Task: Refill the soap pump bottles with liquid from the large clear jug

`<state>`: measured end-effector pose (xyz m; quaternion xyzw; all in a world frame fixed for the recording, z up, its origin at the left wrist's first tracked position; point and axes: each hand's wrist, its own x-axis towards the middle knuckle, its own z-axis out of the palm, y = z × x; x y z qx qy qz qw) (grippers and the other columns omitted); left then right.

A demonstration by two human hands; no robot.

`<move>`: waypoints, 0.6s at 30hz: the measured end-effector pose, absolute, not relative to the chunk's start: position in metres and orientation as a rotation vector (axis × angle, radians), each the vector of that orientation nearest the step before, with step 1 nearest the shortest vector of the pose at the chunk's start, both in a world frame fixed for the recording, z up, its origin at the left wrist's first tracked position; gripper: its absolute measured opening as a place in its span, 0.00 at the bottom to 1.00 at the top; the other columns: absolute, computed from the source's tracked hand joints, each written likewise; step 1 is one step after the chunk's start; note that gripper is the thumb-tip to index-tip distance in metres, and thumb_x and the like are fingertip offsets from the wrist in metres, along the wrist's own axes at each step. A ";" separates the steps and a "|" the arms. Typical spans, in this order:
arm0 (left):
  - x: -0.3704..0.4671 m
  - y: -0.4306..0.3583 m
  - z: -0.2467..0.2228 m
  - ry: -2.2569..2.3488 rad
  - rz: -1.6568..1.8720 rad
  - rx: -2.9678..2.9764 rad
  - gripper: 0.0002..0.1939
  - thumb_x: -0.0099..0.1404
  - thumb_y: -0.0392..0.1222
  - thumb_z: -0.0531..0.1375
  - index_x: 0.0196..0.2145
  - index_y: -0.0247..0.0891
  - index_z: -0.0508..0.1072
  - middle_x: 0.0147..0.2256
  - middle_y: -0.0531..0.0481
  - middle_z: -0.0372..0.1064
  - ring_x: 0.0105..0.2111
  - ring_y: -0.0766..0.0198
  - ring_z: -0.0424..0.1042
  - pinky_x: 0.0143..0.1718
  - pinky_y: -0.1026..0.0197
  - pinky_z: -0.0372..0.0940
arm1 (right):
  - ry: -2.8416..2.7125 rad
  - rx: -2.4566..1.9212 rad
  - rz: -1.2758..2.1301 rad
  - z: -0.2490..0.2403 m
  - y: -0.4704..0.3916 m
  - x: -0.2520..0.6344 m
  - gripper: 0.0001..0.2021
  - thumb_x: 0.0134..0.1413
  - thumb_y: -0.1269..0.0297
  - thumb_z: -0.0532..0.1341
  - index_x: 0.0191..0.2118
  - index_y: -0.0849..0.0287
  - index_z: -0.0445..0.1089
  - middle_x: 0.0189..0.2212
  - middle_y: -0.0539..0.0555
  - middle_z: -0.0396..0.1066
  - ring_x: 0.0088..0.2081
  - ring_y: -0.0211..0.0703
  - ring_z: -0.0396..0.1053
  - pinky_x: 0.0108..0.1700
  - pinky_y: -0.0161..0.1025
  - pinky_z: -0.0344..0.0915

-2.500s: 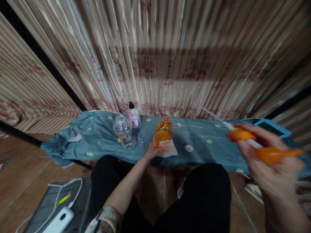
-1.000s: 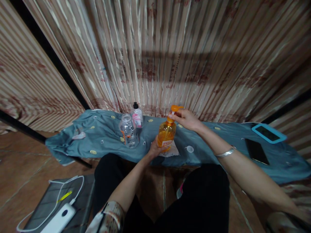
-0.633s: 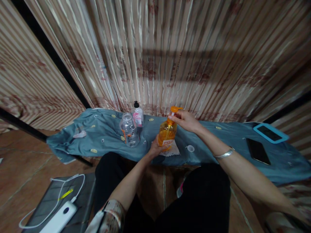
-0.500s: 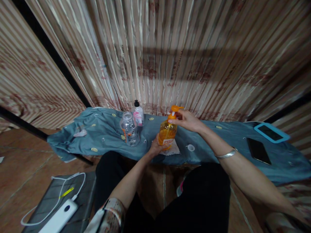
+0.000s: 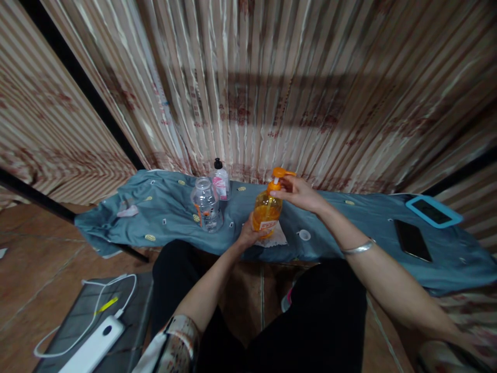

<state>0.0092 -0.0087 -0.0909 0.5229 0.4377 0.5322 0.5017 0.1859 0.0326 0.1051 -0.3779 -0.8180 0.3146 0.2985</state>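
Note:
An orange pump bottle (image 5: 267, 210), partly filled with orange liquid, stands slightly tilted over a white tissue (image 5: 277, 239) on the cloth. My left hand (image 5: 248, 233) is wrapped round its lower side. Up at the neck, my right hand (image 5: 298, 192) grips the orange pump collar with thumb and fingers, under the nozzle. To the left are a clear, uncapped plastic bottle (image 5: 207, 210) and, behind it, a clear bottle with a black cap (image 5: 220, 181) and pink label. A small white cap (image 5: 304, 235) lies to the right of the tissue.
The blue-green patterned cloth (image 5: 334, 243) covers a narrow bench before a striped curtain (image 5: 264, 88). Toward the right lie a black phone (image 5: 412, 241) and a blue-framed tablet (image 5: 434, 211). At lower left, a white power bank (image 5: 93, 344) with a cable rests on a dark box.
Both hands keep their hold on the pump bottle. The pump nozzle has turned slightly, and the view has shifted a little; the other things stay where they were.

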 end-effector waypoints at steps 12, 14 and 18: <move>0.008 -0.009 -0.088 1.080 1.242 1.326 0.36 0.48 0.42 0.76 0.53 0.39 0.68 0.48 0.45 0.77 0.48 0.52 0.77 0.53 0.49 0.72 | -2.143 -0.939 0.816 0.096 0.032 0.186 0.15 0.65 0.57 0.65 0.52 0.59 0.72 0.49 0.56 0.75 0.47 0.49 0.75 0.50 0.53 0.73; 0.008 -0.010 -0.088 1.094 1.241 1.329 0.36 0.48 0.42 0.76 0.53 0.38 0.69 0.48 0.45 0.77 0.48 0.52 0.77 0.54 0.49 0.72 | -2.157 -0.940 0.802 0.097 0.031 0.187 0.14 0.65 0.57 0.65 0.50 0.59 0.73 0.48 0.55 0.75 0.46 0.48 0.75 0.49 0.52 0.73; 0.007 -0.010 -0.087 1.111 1.235 1.336 0.37 0.48 0.42 0.77 0.53 0.37 0.69 0.48 0.44 0.77 0.48 0.52 0.78 0.54 0.49 0.72 | -2.112 -1.005 0.712 0.095 0.029 0.184 0.15 0.64 0.56 0.66 0.51 0.59 0.72 0.46 0.54 0.75 0.43 0.47 0.75 0.46 0.50 0.74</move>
